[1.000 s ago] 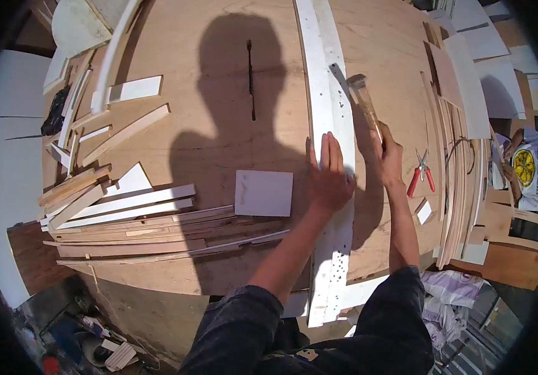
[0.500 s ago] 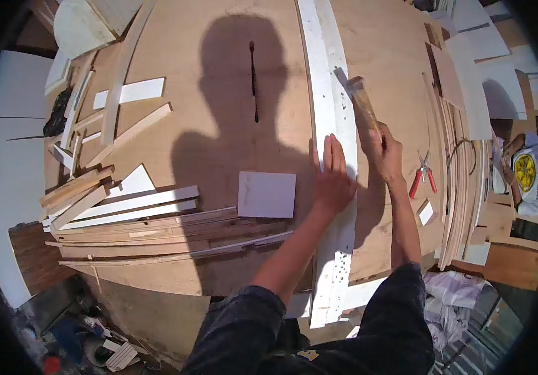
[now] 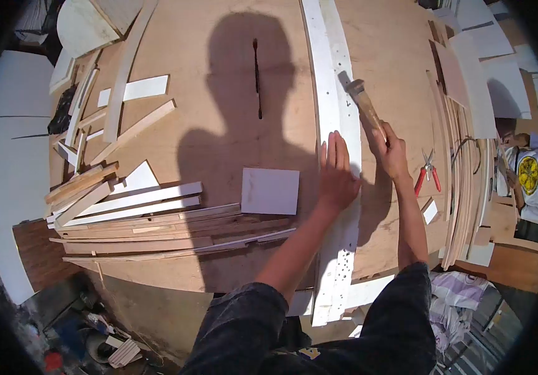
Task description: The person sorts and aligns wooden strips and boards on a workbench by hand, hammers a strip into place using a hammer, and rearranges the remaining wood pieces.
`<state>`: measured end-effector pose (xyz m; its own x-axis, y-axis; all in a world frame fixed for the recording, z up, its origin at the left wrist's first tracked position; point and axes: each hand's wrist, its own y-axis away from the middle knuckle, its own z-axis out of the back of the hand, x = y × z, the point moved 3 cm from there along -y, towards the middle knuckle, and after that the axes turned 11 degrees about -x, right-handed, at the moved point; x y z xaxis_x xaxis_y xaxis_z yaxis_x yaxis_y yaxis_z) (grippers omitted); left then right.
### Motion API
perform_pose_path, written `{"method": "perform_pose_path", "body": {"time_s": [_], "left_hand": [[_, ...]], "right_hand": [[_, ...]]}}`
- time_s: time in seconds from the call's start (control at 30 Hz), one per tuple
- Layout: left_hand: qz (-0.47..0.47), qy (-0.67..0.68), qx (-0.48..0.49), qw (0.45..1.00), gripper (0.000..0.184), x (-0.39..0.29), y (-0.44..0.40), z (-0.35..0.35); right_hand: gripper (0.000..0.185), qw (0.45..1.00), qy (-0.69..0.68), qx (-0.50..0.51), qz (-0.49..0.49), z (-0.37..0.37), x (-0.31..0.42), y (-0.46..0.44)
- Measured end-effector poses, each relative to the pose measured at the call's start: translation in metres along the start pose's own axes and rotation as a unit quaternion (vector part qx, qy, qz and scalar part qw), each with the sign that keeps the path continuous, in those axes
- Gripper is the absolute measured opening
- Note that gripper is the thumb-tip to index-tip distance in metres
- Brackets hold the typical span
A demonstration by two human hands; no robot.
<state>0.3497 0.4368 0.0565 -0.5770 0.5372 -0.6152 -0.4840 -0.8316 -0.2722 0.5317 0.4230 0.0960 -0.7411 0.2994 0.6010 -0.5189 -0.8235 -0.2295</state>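
Observation:
A long white board (image 3: 330,256) runs from the far edge of the wooden tabletop to beyond its near edge, with many dark specks or holes along its right strip. My left hand (image 3: 339,178) lies flat on this board, its fingers stretched forward. To the right of it, my right hand (image 3: 393,155) is wrapped around the wooden handle of a hammer (image 3: 363,99). The metal head is over the board's right edge, ahead of my left hand; whether it touches the surface I cannot tell. Part of the handle is hidden in my right fist.
Pliers with red handles (image 3: 428,175) lie to the right, near stacked wooden strips (image 3: 463,187). A white square panel (image 3: 270,191) rests left of the board. Wooden offcuts (image 3: 81,187) crowd the left side. A narrow dark slot (image 3: 257,78) marks the tabletop (image 3: 175,69).
The hammer head has shifted slightly right and down, my right hand with it. My left hand still rests on the board. The whole view has moved a little.

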Motion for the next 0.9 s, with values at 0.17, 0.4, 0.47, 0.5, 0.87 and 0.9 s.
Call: {"method": "perform_pose_path", "body": {"time_s": [0.17,0.4,0.47,0.5,0.87,0.9], "left_hand": [[0.021,0.042,0.022,0.999,0.106,0.003,-0.001,0.005],[0.011,0.062,-0.028,0.998,0.097,0.000,-0.002,0.005],[0.009,0.058,-0.029,0.998,0.097,-0.002,0.000,0.006],[0.009,0.053,-0.033,0.998,0.096,-0.003,0.000,0.006],[-0.006,0.014,-0.044,0.999,0.094,-0.002,0.004,0.003],[-0.005,0.025,-0.052,0.998,0.094,-0.002,0.002,0.003]], "right_hand": [[0.036,0.999,-0.016,-0.043,-0.015,0.011,0.018,-0.002],[0.037,1.000,0.013,-0.003,-0.017,0.020,0.019,0.008],[0.038,0.998,-0.004,-0.026,-0.064,0.025,0.021,0.021],[0.038,0.998,-0.005,-0.026,-0.065,0.024,0.019,0.028],[0.040,0.994,-0.056,-0.051,-0.077,0.014,0.024,0.044],[0.039,0.998,-0.028,-0.031,-0.055,0.007,0.019,0.046]]}}
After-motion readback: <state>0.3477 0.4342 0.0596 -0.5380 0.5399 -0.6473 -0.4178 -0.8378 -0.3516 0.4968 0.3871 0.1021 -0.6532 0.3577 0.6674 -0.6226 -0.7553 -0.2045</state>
